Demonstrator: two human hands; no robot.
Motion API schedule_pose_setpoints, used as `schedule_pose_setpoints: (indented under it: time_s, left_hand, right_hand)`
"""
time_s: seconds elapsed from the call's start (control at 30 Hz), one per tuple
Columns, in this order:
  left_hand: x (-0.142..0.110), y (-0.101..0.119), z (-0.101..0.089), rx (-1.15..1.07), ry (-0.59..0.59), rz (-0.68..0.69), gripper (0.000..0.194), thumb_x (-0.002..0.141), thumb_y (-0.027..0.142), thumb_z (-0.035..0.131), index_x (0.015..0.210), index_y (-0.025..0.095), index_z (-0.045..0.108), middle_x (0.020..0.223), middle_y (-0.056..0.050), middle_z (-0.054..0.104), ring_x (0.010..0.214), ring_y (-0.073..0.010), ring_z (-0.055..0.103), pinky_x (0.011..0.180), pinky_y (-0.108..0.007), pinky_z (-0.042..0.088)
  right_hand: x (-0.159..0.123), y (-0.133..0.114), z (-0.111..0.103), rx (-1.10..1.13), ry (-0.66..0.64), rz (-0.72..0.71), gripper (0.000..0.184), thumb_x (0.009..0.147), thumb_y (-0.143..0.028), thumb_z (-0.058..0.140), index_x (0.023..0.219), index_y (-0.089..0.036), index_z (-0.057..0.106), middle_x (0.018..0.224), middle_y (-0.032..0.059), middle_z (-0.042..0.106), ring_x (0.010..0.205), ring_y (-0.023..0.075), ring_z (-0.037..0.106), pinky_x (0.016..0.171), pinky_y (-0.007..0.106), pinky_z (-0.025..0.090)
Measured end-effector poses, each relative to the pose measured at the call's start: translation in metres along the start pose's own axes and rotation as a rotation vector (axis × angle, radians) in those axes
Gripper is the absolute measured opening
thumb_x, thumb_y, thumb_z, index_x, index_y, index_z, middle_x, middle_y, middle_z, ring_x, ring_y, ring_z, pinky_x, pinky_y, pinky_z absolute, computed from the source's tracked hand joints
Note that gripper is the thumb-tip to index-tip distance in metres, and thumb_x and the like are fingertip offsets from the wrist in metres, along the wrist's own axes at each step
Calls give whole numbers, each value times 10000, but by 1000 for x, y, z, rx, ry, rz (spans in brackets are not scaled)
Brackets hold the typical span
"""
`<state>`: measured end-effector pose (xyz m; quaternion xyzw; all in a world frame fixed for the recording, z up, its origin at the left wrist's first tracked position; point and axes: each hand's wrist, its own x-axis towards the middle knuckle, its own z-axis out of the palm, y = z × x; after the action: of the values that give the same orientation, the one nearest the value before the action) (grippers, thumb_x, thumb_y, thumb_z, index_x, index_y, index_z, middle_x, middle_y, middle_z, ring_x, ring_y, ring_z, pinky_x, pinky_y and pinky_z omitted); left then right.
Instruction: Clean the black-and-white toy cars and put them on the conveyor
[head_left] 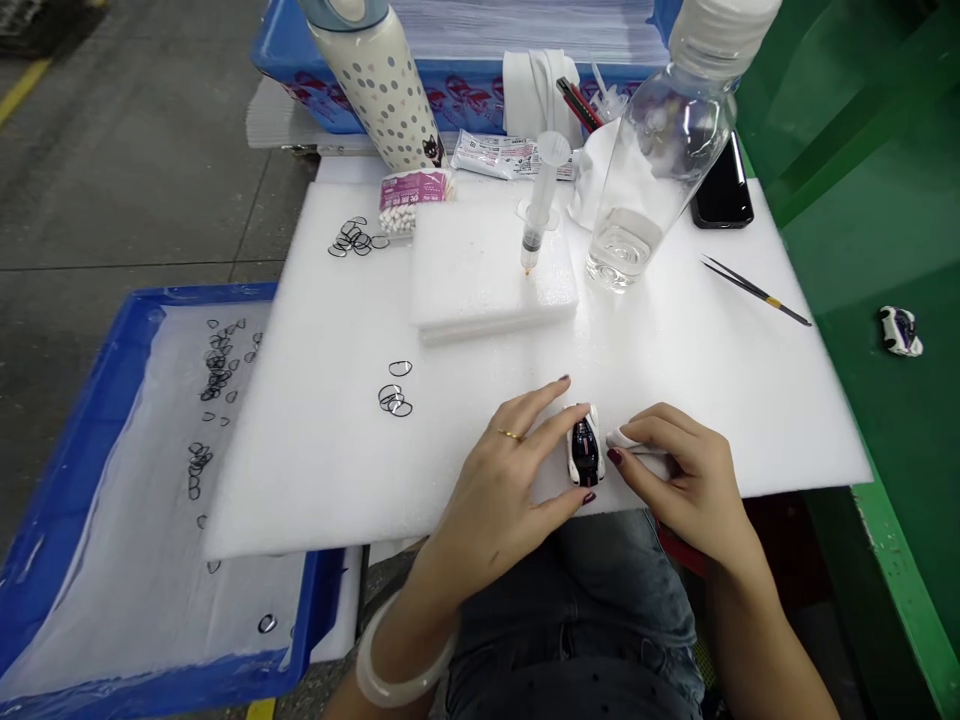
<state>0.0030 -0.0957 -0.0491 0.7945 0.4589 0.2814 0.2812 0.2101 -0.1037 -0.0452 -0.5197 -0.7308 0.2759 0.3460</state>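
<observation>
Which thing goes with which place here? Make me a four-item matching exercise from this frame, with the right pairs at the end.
Things
1. Nearer toy car
2. Syringe
3. Tweezers
4. Swab pack

Places
A. Near the base of the dotted bottle
B. Tip down at the foam block
C. Between finger and thumb of the left hand
D. Near the phone, at the sheet's right

Pairs: 1-C, 2-B, 3-D, 4-A

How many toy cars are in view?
2: one toy car in the left hand, another toy car on the green surface at far right.
</observation>
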Motion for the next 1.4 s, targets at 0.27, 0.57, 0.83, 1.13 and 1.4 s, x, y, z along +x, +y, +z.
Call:
schedule_pose_setpoints:
  time_s: [0.27, 0.57, 0.83, 1.13, 1.4]
  left_hand:
    - [6, -11, 0, -9, -95, 85, 641, 793, 261, 813, 1370, 237, 534, 1429, -67, 577, 1281, -286, 543, 1010, -509, 514]
    - [4, -11, 2, -35, -70, 93, 599, 803, 112, 727, 1364, 216, 545, 1435, -64, 576, 1273, -273, 545, 1017, -520, 514]
    - [2, -14, 5, 7, -49, 118, 594, 823, 306, 788, 1361, 230, 547, 1427, -85, 583, 1262, -301, 563, 984, -533, 536]
    - [2, -13, 4, 12, -53, 119, 612, 822, 307, 791, 1374, 236, 536, 1436, -82, 575, 1266, -295, 562, 984, -526, 537]
    - [2, -13, 2, -7, -47, 111, 481, 910, 316, 691, 1363, 237, 547, 1431, -75, 579, 1267, -283, 559, 992, -518, 529]
  right_hand:
    - [-23, 8, 14, -337, 280, -440, 248, 836, -20, 634, 1047, -150, 638, 861, 75, 629, 679, 148, 585, 547, 279, 491]
    - [-24, -16, 33, -351, 199, -324, 164, 882, -125, 603, 1020, -178, 675, 1021, 88, 564, 737, 132, 590, 584, 274, 533]
    - [2, -5, -32, -498, 287, -107, 291, 900, -182, 626, 1184, -222, 677, 1156, 122, 641, 1010, 263, 611, 841, 442, 507]
    - [-3, -9, -4, -223, -27, 39, 26, 914, -280, 684, 929, -280, 706, 951, -4, 708, 926, 203, 636, 806, 389, 383]
    - [0, -8, 0, -181, -20, 73, 44, 895, -245, 708, 903, -288, 709, 934, -37, 698, 903, 178, 620, 821, 385, 334]
